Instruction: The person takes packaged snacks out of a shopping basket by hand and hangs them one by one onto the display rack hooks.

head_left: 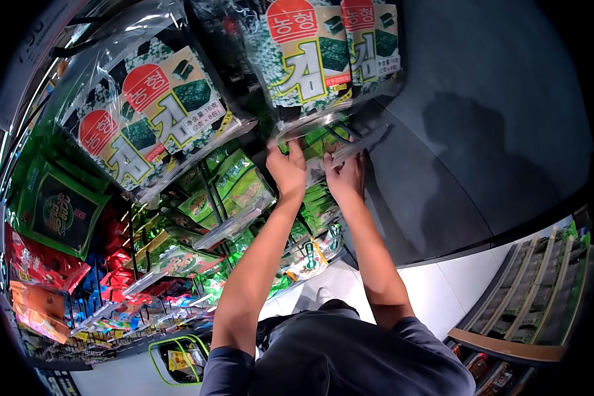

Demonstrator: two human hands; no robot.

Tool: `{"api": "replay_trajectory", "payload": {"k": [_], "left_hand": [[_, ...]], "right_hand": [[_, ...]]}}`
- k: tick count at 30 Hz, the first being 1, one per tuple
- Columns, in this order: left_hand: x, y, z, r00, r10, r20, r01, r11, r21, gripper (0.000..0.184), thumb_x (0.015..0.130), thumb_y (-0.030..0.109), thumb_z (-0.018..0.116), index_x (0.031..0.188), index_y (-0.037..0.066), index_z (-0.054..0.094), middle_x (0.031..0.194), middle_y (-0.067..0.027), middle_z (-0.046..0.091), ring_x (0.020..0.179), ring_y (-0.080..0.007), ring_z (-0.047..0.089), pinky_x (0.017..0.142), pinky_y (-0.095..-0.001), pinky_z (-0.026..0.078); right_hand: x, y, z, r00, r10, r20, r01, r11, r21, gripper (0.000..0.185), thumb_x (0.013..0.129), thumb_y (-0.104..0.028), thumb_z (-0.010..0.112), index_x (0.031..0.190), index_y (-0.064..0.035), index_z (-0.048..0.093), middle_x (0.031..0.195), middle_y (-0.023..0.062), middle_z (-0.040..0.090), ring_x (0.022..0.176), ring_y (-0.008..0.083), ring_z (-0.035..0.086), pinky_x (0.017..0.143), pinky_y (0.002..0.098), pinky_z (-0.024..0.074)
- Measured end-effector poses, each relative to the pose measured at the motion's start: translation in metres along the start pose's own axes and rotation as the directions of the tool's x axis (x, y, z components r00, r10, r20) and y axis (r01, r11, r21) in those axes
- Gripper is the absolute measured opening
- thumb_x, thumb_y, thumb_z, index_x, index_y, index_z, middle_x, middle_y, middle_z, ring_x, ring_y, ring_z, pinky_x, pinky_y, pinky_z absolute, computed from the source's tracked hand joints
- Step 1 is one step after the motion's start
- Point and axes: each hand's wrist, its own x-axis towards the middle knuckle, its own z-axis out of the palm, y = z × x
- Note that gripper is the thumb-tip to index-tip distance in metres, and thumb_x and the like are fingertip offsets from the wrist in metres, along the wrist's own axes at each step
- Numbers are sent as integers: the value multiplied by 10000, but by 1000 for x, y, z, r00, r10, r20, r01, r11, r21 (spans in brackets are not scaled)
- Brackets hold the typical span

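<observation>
My left hand (287, 170) reaches up beneath a large clear-wrapped seaweed snack pack (303, 63), its fingers curled close under the pack's lower edge. Beside it on the right, my right hand (345, 177) is bent round near a clear plastic label strip (363, 145), thumb toward the left hand. Green packets (327, 142) hang on hooks just behind the fingers. What each hand grips is partly hidden by the hands, the strip and the pack. A second seaweed multipack (158, 112) hangs to the left.
Hooks with label strips (234, 223) jut from the rack at left, holding green, red (43, 261) and orange packets (38, 310). A dark panel (468, 138) stands at right. A green-rimmed basket (178, 360) sits on the floor lower left; a slatted shelf (528, 290) is lower right.
</observation>
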Motion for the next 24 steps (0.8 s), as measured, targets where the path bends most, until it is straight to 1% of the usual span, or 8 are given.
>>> {"api": "replay_trajectory", "payload": {"k": [1, 3, 8, 13, 15, 20, 23, 24], "left_hand": [[-1, 3, 0, 1000, -2, -10, 3, 1000, 2, 411, 947, 270, 586, 1209, -41, 522, 958, -170, 679, 824, -222, 642, 768, -329, 472], [-4, 11, -2, 990, 122, -69, -125, 991, -42, 333, 905, 239, 586, 1046, -63, 594, 943, -290, 638, 925, -467, 599, 811, -438, 468], [-11, 5, -18, 966, 257, 34, -257, 966, -6, 669, 889, 321, 660, 1333, -97, 386, 1325, -297, 457, 1219, -425, 458, 1038, -439, 349], [-67, 31, -62, 864, 502, 37, -504, 859, 87, 664, 839, 217, 713, 1330, -90, 389, 1352, -304, 414, 1245, -444, 422, 1065, -478, 314], [-108, 18, -97, 823, 507, 258, -534, 845, 43, 568, 833, 147, 702, 1295, -61, 445, 1290, -271, 500, 1186, -385, 497, 997, -441, 395], [-216, -72, -191, 642, 91, 761, -329, 930, 167, 176, 839, 124, 664, 987, 29, 648, 922, -140, 682, 818, -337, 657, 736, -397, 538], [-287, -161, -268, 639, -219, 738, -216, 869, 445, 229, 858, 251, 653, 951, 43, 670, 884, -168, 687, 822, -342, 669, 760, -398, 535], [-320, -206, -302, 623, -441, 646, 38, 842, 539, 270, 851, 286, 657, 952, 36, 675, 915, -171, 691, 838, -326, 675, 766, -391, 534]], "right_hand": [[-2, -3, -2, 999, 29, 21, -29, 999, 16, 701, 834, -278, 681, 1384, 22, 368, 1428, 279, 357, 1322, 434, 339, 1070, 443, 345], [-6, -3, -3, 998, 48, 50, -50, 998, 35, 753, 827, -293, 685, 1413, 15, 327, 1464, 292, 305, 1348, 447, 301, 1119, 467, 280], [-32, 4, -8, 997, -72, -7, 72, 995, 64, 684, 833, -200, 680, 1390, 34, 358, 1456, 290, 315, 1360, 441, 297, 1106, 467, 295], [-92, 1, -31, 982, -186, -36, 189, 969, 161, 471, 845, -47, 617, 1286, 43, 477, 1403, 249, 409, 1290, 391, 422, 1058, 432, 357], [-139, 19, -37, 972, -230, 55, 219, 962, 160, 442, 819, -33, 628, 1232, 61, 503, 1370, 274, 423, 1245, 425, 445, 1043, 454, 364], [-289, 106, -50, 848, -134, 513, 62, 986, 155, 331, 820, -60, 623, 1135, 35, 585, 1226, 232, 561, 1143, 396, 537, 984, 435, 432], [-378, 179, -57, 736, 99, 669, -71, 995, -69, 189, 854, -78, 601, 1017, -11, 669, 1111, 191, 648, 1056, 345, 618, 926, 385, 487], [-409, 206, -59, 682, 235, 692, -168, 972, -164, 148, 847, -58, 589, 957, 0, 670, 1069, 188, 659, 1012, 332, 637, 885, 377, 508]]}}
